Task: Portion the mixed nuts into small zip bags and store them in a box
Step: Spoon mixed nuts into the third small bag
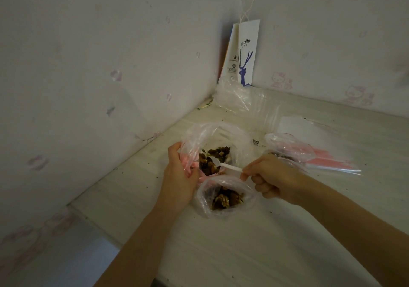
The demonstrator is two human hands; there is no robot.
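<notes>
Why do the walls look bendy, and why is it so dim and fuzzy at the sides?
Head view: the wide lens bends the walls and the table edge. Head view: dim, flat light, faint shadows. Head view: the sides blur; the spoon and small bag of nuts in the middle look clearer. Head view: pale glare on the big bag.

three nut bags (pixel 240 135) (pixel 204 200) (pixel 296 149) — one spoon (pixel 230 167), one paper bag (pixel 245 52)

Big clear bag (pixel 234 136) open on table, nuts (pixel 219 151) inside, white spoon (pixel 230 167) dipped in. Small zip bag (pixel 207 200) just nearer me, open, part-filled. Second small bag (pixel 287 147) at my right, nuts inside.
</notes>
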